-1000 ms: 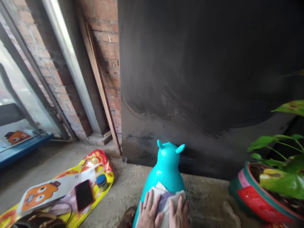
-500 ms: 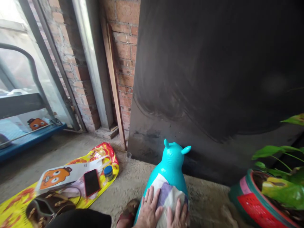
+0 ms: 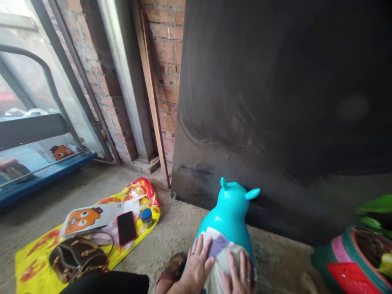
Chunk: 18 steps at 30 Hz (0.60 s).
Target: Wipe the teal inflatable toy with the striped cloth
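Observation:
A turquoise inflatable animal toy (image 3: pixel 228 212) with two upright ears stands in front of me, its head toward the dark board. Over its back lies a white and purple cloth (image 3: pixel 219 245). My left hand (image 3: pixel 197 261) rests flat on the cloth's left side, fingers spread and a ring showing. On the right side of the same cloth, my right hand (image 3: pixel 238 271) presses with fingers stretched out. The lower part of the toy is hidden by my hands and the frame's bottom edge.
A dark board (image 3: pixel 260 102) leans ahead. To the left, a yellow plastic sheet (image 3: pixel 27 253) bears a brown handbag (image 3: pixel 76 257), a phone (image 3: pixel 126 228), a blue-lidded jar (image 3: pixel 146 217) and a white bag (image 3: pixel 107 215). A potted plant (image 3: pixel 346 261) stands right, a blue-based rack (image 3: pixel 61 171) far left.
My view has turned slightly left, so things sit farther right in the picture. Both hands stay on the cloth, and the right hand has shifted a little on it.

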Available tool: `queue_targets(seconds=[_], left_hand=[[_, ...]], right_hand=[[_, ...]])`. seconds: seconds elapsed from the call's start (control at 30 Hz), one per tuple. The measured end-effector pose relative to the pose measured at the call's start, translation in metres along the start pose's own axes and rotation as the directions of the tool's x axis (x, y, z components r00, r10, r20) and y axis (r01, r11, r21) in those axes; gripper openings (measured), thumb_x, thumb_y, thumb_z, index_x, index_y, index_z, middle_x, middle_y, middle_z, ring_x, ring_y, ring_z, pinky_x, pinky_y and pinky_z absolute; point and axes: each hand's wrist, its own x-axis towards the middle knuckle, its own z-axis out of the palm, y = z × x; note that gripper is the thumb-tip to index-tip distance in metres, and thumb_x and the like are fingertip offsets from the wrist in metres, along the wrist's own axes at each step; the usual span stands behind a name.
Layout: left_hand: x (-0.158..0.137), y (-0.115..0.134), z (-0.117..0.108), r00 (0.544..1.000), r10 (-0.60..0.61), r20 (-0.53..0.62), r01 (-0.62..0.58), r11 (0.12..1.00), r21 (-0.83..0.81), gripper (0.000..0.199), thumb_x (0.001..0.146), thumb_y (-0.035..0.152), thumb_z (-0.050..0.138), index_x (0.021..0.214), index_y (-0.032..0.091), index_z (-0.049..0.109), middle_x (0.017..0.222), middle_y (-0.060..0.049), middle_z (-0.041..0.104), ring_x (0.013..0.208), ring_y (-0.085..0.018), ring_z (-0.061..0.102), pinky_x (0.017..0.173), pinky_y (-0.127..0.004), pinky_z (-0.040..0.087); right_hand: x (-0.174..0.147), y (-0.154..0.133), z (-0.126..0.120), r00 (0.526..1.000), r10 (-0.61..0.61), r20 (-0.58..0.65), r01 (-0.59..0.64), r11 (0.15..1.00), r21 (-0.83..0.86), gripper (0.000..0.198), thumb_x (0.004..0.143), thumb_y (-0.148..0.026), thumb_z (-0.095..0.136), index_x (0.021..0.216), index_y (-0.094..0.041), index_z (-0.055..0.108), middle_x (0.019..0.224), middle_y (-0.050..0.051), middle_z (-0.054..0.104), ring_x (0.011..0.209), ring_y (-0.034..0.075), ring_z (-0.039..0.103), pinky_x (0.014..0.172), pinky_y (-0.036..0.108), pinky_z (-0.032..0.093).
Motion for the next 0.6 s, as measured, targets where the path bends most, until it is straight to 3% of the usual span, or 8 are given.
queue_targets(seconds=[0.17,0.3,0.47,0.53,0.6], left_hand=[[0.041,0.012,-0.013,0.996,-0.084,-0.007,0.083,0.991,-0.105,0.060,0.097,0.037,0.030,0.154,0.025,0.018,0.165,-0.008,0.009,0.152,-0.028,0.010,0.122,-0.052,0.023],[0.050,0.016,-0.015,0.997,-0.058,-0.048,0.051,0.989,-0.139,0.061,0.097,0.041,0.028,0.154,0.021,0.020,0.165,-0.009,0.012,0.152,-0.029,0.012,0.122,-0.051,0.024],[0.027,0.007,-0.007,0.995,-0.034,-0.092,0.024,0.994,-0.107,0.069,0.094,0.052,0.027,0.152,0.016,0.027,0.162,-0.009,0.019,0.150,-0.031,0.018,0.123,-0.044,0.024],[0.013,-0.004,0.003,0.995,-0.013,-0.096,0.006,0.997,-0.075,0.069,0.093,0.054,0.029,0.151,0.016,0.030,0.161,-0.009,0.019,0.149,-0.030,0.019,0.123,-0.040,0.025],[0.001,-0.018,0.016,0.991,0.003,-0.131,-0.006,1.000,-0.026,0.064,0.092,0.050,0.036,0.148,0.021,0.036,0.159,-0.007,0.024,0.148,-0.026,0.024,0.122,-0.036,0.028]], right_hand=[[0.059,-0.020,-0.018,0.966,0.103,0.238,-0.117,0.992,0.048,0.056,0.094,-0.055,0.030,0.147,-0.036,0.035,0.161,0.014,0.021,0.147,0.038,0.022,0.095,0.073,0.042],[0.077,-0.025,-0.027,0.960,0.111,0.258,-0.125,0.991,0.040,0.057,0.095,-0.056,0.028,0.148,-0.036,0.030,0.162,0.014,0.015,0.149,0.037,0.017,0.098,0.073,0.039],[0.039,-0.035,-0.022,0.975,0.117,0.188,-0.106,0.992,-0.069,0.056,0.092,-0.054,0.037,0.144,-0.032,0.040,0.157,0.017,0.029,0.143,0.041,0.031,0.090,0.075,0.043],[0.014,-0.040,-0.018,0.994,0.066,0.086,-0.055,0.991,-0.121,0.056,0.088,-0.053,0.044,0.137,-0.028,0.051,0.150,0.020,0.040,0.137,0.046,0.039,0.089,0.076,0.043],[-0.009,-0.043,-0.016,0.999,-0.036,0.018,0.038,0.989,-0.142,0.053,0.083,-0.052,0.053,0.128,-0.023,0.062,0.138,0.022,0.054,0.131,0.048,0.046,0.098,0.073,0.042]])
